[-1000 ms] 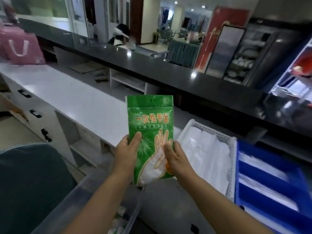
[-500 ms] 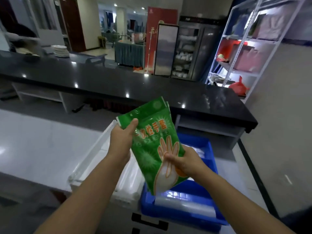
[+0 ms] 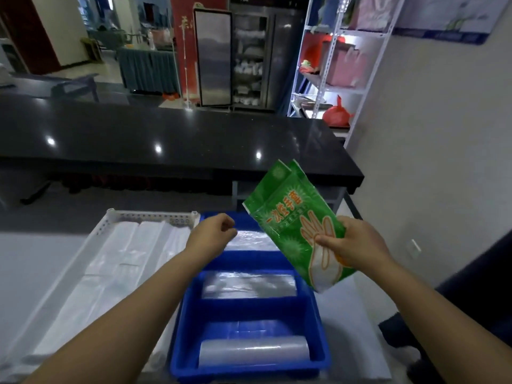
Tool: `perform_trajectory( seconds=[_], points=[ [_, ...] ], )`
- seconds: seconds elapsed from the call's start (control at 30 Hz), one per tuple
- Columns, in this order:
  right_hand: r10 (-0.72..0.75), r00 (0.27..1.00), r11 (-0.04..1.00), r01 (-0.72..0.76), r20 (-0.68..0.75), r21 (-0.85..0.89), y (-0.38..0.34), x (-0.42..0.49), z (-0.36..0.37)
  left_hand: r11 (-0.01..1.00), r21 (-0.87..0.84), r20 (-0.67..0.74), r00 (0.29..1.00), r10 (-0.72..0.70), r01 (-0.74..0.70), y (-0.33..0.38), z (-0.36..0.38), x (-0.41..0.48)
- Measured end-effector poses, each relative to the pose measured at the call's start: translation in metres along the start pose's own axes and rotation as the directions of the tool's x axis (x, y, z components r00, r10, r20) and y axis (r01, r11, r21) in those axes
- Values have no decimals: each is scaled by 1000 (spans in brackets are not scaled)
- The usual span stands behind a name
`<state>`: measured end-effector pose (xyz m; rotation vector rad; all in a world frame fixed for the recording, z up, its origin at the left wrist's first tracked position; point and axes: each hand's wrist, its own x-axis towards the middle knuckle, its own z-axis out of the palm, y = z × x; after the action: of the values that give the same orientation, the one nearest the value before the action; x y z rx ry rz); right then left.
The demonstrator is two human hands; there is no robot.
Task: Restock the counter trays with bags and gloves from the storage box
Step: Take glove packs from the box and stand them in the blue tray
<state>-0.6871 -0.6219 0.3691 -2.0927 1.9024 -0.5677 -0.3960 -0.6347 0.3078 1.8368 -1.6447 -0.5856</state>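
Glove packets (image 3: 288, 217): glossy green film, flat | right hand (image 3: 357, 248) pinches lower half

The green glove packet (image 3: 293, 223) is gleaming as glossy, crinkled plastic film. The blue tray (image 3: 249, 307) is showing smooth moulded plastic with a slight sheen, and the 3 bag bundles (image 3: 249, 286) in it are glinting as thin clear film. The white tray (image 3: 155, 216) is looking like matt perforated plastic. The black counter (image 3: 166, 134) is mirroring lights, polished.
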Motion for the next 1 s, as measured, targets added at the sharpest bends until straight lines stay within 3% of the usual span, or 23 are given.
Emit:
perform_trajectory(
  seconds=[0.07, 0.17, 0.27, 0.33, 0.57, 0.77, 0.83, 0.9, 0.93, 1.0],
  points=[
    [8, 1000, 998, -9, -20, -62, 5, 3, -6, 974, 197, 155, 985, 80, -110, -3, 20, 17],
    [17, 1000, 994, -20, -26, -111, 9, 9, -10, 887, 357, 344, 924, 168, -294, -7, 42, 43],
    [18, 999, 986, -23, -33, -168, 9, 15, -9, 795, 437, 440, 871, 219, -421, -9, 54, 63],
    [18, 999, 979, -25, -35, -201, 8, 20, -9, 762, 493, 468, 867, 175, -420, -11, 59, 71],
    [-41, 999, 937, 32, -21, -349, -8, 41, 0, 786, 571, 461, 885, -65, -239, -25, 68, 83],
    [-189, 982, 864, 160, -14, -477, -36, 63, 10, 864, 479, 473, 875, -107, -153, -19, 49, 78],
    [-301, 953, 802, 237, -28, -548, -45, 71, 15, 793, 545, 361, 930, 71, -273, -14, 40, 69],
    [-452, 890, 724, 324, -64, -609, -53, 78, 22, 689, 601, 270, 914, 302, -405, -7, 22, 49],
    [-503, 861, 702, 355, -77, -618, -59, 81, 24, 650, 624, 247, 899, 362, -434, -4, 14, 42],
    [-560, 825, 684, 411, -72, -602, -69, 88, 30, 669, 589, 310, 892, 330, -453, -6, 10, 29]
  ],
)
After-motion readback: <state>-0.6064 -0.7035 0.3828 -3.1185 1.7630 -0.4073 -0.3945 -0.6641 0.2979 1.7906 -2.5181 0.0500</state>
